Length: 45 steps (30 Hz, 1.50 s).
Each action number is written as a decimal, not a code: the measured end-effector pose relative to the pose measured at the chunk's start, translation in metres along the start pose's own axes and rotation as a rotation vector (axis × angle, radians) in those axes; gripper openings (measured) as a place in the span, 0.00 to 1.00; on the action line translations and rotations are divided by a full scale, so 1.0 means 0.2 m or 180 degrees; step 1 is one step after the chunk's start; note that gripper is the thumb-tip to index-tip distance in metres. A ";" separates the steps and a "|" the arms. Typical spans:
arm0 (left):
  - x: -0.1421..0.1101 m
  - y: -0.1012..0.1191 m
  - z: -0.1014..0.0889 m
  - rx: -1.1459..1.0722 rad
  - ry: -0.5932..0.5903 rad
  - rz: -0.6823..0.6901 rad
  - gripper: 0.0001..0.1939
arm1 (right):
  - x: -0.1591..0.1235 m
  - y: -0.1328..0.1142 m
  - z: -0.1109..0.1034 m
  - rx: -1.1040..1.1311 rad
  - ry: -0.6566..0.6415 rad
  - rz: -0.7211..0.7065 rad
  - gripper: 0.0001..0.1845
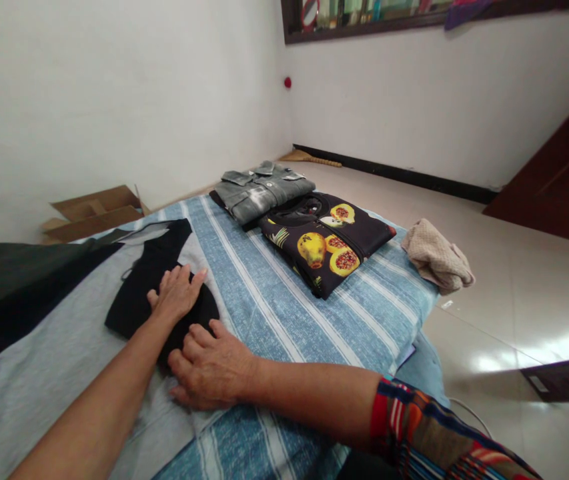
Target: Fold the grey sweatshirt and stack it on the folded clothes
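The grey-and-black garment [67, 360] lay spread on the left of the striped blue cover [244, 300], its near part running out of view under the left forearm. Its body was pale heathered grey and soft-looking, with a matte black section [131, 303] that seemed to lie over the grey, and a dark strip along the far left. The grey cloth showed shallow wrinkles.

The left hand [177, 293] rested on the black section with fingers extended and slightly spread, gripping nothing, probably to keep the cloth flat and steady. The right hand [217, 367] was just nearer, fingers curled at the black section's near right edge; whether they pinched cloth could not be told, though the pose suggested controlling that edge.

Farther off, a folded grey jacket [269, 190] and a folded fruit-print top [331, 243] lay side by side, perhaps set there to leave the near area free. A beige cloth [437, 257] sat crumpled at the cover's right edge.
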<state>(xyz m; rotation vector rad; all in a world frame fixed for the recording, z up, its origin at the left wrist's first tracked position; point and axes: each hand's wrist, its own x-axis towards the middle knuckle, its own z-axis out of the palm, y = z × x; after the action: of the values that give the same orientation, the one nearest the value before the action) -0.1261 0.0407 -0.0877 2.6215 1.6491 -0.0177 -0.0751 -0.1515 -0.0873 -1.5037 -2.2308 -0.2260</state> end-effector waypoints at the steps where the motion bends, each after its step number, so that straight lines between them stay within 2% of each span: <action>1: 0.00 -0.01 -0.01 -0.0045 0.0033 -0.0030 0.37 | 0.00 0.00 0.00 -0.0003 -0.0015 -0.0006 0.24; 7: -0.02 -0.09 -0.07 0.0182 0.0337 -0.0137 0.35 | 0.00 -0.01 0.01 -0.0020 -0.0012 0.0001 0.24; 13: -0.01 -0.17 -0.04 0.0220 0.0155 -0.0440 0.36 | 0.00 -0.01 -0.01 -0.0016 -0.0048 0.0003 0.23; 20: -0.02 -0.16 -0.01 0.0068 0.0039 -0.0595 0.39 | 0.00 -0.01 -0.02 0.0001 -0.0127 0.0002 0.23; 27: -0.02 -0.18 0.02 0.0044 0.0180 -0.0643 0.37 | -0.01 -0.01 0.01 -0.0039 -0.0056 -0.0009 0.24; 35: -0.03 -0.19 0.02 0.0053 0.0125 -0.0696 0.37 | -0.01 -0.04 0.01 0.0126 -0.0154 0.0071 0.27; 39: -0.04 -0.23 0.04 -0.0080 0.0275 -0.0644 0.36 | -0.01 -0.06 0.03 0.0244 -0.0161 0.0074 0.29; 45: -0.04 -0.31 0.04 -0.0061 0.0649 -0.0444 0.28 | -0.03 -0.09 0.07 0.0391 -0.0064 0.0119 0.28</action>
<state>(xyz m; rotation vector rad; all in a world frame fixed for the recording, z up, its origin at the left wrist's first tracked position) -0.1854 0.0600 -0.0977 2.5628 1.8810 0.2677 -0.0935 -0.1587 -0.1014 -1.4865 -2.1876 -0.0612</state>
